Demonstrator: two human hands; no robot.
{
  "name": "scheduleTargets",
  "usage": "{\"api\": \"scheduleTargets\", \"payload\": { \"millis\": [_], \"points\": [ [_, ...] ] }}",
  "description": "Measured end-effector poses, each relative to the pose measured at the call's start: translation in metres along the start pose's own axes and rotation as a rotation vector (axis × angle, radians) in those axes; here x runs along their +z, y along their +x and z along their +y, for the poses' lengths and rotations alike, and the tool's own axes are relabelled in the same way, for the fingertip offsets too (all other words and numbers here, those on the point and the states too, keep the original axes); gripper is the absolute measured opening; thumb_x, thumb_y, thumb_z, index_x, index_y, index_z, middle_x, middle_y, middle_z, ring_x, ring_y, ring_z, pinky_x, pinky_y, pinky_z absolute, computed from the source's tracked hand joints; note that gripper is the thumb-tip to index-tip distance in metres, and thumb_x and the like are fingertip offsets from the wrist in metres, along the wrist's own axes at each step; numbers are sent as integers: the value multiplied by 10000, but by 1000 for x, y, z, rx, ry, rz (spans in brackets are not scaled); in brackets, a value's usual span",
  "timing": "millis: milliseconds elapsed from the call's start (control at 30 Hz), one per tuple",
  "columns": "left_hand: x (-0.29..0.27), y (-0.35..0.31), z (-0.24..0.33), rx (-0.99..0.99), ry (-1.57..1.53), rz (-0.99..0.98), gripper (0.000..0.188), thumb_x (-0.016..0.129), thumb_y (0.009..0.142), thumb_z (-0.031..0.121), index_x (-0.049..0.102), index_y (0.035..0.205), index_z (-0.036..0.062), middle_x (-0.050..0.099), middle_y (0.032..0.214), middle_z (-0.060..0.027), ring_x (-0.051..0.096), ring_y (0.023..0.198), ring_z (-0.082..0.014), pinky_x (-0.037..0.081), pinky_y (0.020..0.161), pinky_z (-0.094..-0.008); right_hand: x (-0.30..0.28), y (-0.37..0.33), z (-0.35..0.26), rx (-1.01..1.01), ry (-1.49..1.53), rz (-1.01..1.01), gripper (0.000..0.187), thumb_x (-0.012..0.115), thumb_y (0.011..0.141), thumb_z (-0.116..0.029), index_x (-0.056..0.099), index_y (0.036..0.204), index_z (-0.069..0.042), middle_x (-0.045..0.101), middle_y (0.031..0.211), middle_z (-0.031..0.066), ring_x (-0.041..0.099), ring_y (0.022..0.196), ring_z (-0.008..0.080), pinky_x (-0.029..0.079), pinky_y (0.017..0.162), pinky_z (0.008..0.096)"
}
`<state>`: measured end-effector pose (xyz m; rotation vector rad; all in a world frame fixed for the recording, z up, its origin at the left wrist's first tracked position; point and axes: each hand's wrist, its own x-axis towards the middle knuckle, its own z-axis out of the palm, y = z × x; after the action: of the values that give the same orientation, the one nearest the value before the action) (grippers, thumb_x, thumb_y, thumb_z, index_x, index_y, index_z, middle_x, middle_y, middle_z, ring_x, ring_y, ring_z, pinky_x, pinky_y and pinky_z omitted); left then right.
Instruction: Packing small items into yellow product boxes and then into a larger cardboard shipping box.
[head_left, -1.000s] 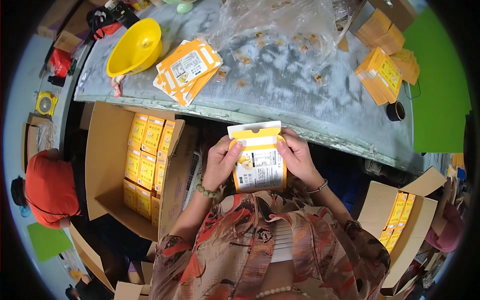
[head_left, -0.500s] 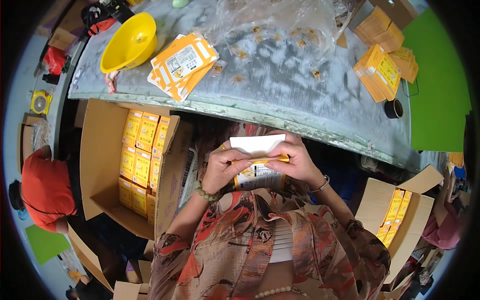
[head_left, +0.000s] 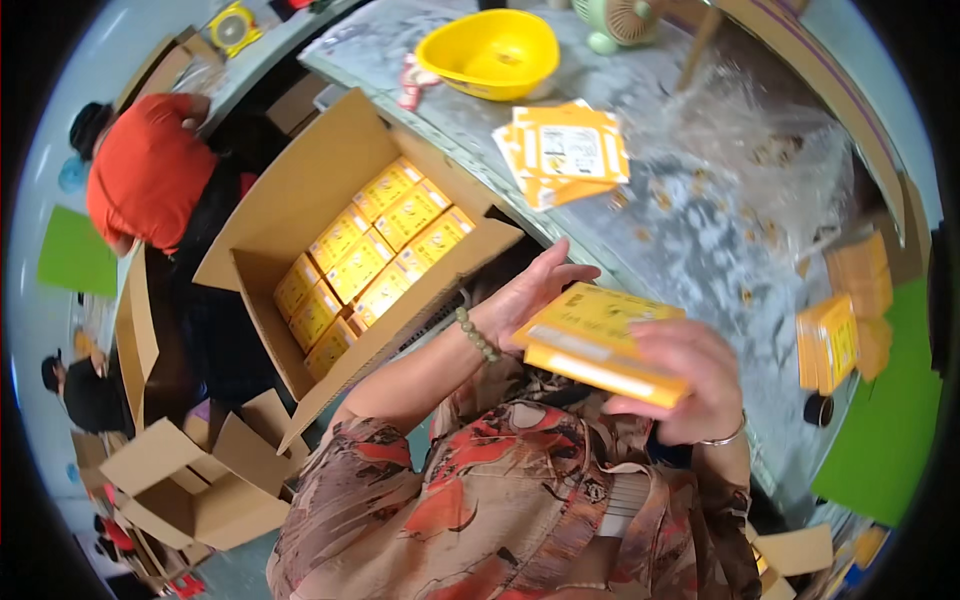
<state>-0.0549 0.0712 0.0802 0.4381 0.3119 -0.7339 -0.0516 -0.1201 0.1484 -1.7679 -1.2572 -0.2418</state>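
yellow box (head_left: pixel 588 332) in the right fingers (head_left: pixel 685 348), carton (head_left: pixel 300 195) of boxes (head_left: pixel 362 264) to its left

A slim, rectangular yellow carton (head_left: pixel 585 325), its faces formed into a box, lies tilted with a broad printed side upward and a pale band along its near edge, gripped at its right end by the right hand (head_left: pixel 695 375), slightly blurred.

A yellow basin (head_left: pixel 470 52) stands near a pale green fan (head_left: pixel 624 20).
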Motion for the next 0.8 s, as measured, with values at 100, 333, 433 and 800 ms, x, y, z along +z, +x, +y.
{"api": "scheduleTargets", "payload": {
  "millis": [100,333,433,800],
  "points": [
    [-12,-16,21,127,10,-86,353,523,735,147,433,1041,-4,484,1041,-152,489,958,-249,396,838,-342,15,36,12,-284,-99,-198,519,700,573,-300,499,956,-14,529,957,142,539,836,284,413,748,354],
    [-189,-83,120,1026,-13,465,346,530,726,87,430,1057,90,507,1017,-87,517,881,-244,434,766,-376,35,26,65,403,-91,-32,497,624,620,-106,440,1070,0,499,995,136,507,889,266,372,813,321],
    [-289,-93,157,1128,-212,779,341,529,740,76,377,1041,127,510,926,-97,517,792,-262,456,646,-404,40,-8,93,487,-138,-77,410,606,646,-68,482,1034,-19,502,997,128,525,846,239,392,775,300],
    [-474,-14,222,1111,-210,775,508,575,730,102,242,1111,49,485,713,-61,481,557,-173,457,482,-305,35,-16,134,929,-219,-40,190,540,723,5,532,913,-3,531,824,59,531,765,128,434,669,233]
  ]
}}
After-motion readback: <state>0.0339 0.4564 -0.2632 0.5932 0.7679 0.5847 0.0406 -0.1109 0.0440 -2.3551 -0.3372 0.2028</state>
